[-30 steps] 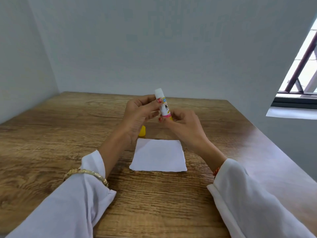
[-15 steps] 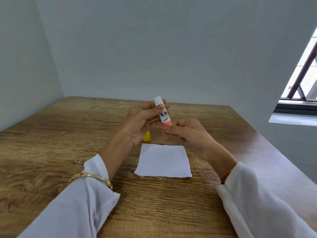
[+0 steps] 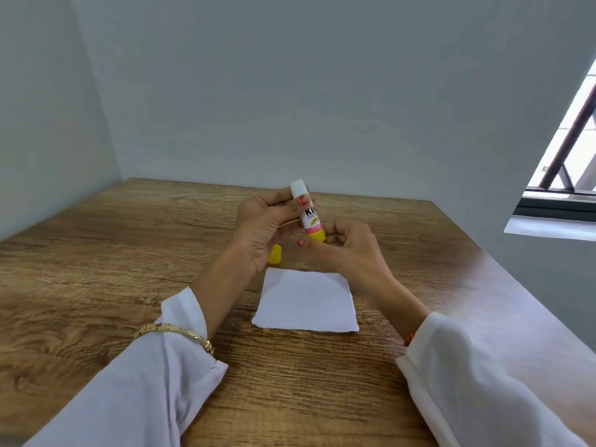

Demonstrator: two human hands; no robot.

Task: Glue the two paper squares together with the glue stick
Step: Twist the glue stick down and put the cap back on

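I hold an uncapped glue stick (image 3: pixel 310 217) upright above the table, white glue end up and yellow base down. My left hand (image 3: pixel 263 227) pinches its upper body between thumb and fingers. My right hand (image 3: pixel 346 245) grips the yellow base with its fingertips. The yellow cap (image 3: pixel 275 254) stands on the table, partly hidden behind my left palm. A white paper square (image 3: pixel 306 301) lies flat on the wood just below my hands. Only one sheet is distinguishable; a second may lie under it.
The wooden table (image 3: pixel 96 269) sits in a corner with grey walls on the left and behind. A window with a railing (image 3: pixel 567 150) is at the right. White sleeves cover both forearms, and a gold bangle (image 3: pixel 175 332) is on my left wrist.
The yellow base now shows between my hands. The stick stays upright in both hands, and my right fingers have shifted on the base. The paper and cap have not moved.
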